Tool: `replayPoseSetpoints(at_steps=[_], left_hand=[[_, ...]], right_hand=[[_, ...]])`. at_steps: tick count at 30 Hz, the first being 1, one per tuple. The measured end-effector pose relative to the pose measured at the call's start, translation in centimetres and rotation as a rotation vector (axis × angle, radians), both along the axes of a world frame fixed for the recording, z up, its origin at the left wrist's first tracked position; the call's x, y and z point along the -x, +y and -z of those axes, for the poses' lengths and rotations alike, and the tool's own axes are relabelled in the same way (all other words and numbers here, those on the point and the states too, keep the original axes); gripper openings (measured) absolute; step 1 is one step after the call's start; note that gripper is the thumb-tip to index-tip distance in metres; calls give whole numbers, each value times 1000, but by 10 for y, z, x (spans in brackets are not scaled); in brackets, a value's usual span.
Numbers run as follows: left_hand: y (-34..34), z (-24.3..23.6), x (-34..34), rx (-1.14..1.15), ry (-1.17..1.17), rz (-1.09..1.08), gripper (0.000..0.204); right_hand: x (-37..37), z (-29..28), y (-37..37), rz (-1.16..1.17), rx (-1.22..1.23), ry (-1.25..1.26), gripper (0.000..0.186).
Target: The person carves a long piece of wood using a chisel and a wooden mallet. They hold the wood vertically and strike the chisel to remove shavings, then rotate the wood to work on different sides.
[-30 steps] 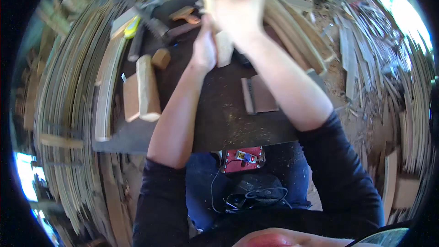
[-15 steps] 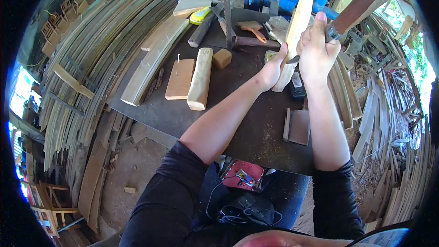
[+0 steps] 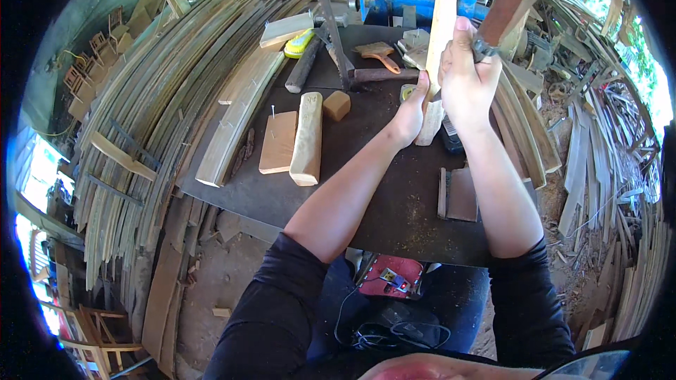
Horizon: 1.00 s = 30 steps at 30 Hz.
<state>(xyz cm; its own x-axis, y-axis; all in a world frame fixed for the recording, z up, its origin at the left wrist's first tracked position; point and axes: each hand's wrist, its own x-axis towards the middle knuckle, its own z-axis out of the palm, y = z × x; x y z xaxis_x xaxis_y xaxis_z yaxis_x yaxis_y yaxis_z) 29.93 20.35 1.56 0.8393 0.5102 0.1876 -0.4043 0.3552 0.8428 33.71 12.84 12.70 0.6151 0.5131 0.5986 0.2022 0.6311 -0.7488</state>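
A pale wooden strip [image 3: 443, 21] stands slanted away over the table. My left hand [image 3: 408, 116] grips its lower part, thumb pointing up along it. My right hand [image 3: 470, 83] is closed beside the strip, thumb raised, around the dark collar end of a knife-like tool [image 3: 517, 0] with a long reddish-brown wooden handle. That handle rises to the upper right, close to the camera. Its blade is hidden behind my hands. Left of my hands lie a rounded wooden block [image 3: 306, 139], a flat board with nails [image 3: 279, 142] and a small wooden cube [image 3: 336, 105].
On the dark table [image 3: 373, 211] lie a brush [image 3: 377, 52], a yellow-green brush [image 3: 299, 43] and a small wooden-sided block [image 3: 461, 193]. A long metal strip [image 3: 327, 21] meets a brown bar [image 3: 384, 75]. Stacked planks [image 3: 134, 141] fill the left. A red box [image 3: 387, 274] stands below.
The view has shifted a little. Both hands, the wooden strip and the handle have moved slightly left. The bit of dark blade seen between my hands is now hidden.
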Motion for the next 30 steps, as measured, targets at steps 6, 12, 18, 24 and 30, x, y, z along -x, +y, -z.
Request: replayPoseSetpoints(at_steps=[6,12,18,24,30], left_hand=[[-3,-3,2,-59,62,-58,66],[-10,-10,3,-165,73,-107,70],[10,18,-10,-381,35,-266,60],[5,16,-12,-350,-69,-293,41],[7,17,-7,-305,-56,-227,39]], right_hand=[[-1,6,0,47,26,-105,41],[0,9,-1,59,26,-122,40],[-1,3,-2,25,39,-37,43],[-6,0,-1,52,1,-79,43],[1,3,0,42,14,-57,43]])
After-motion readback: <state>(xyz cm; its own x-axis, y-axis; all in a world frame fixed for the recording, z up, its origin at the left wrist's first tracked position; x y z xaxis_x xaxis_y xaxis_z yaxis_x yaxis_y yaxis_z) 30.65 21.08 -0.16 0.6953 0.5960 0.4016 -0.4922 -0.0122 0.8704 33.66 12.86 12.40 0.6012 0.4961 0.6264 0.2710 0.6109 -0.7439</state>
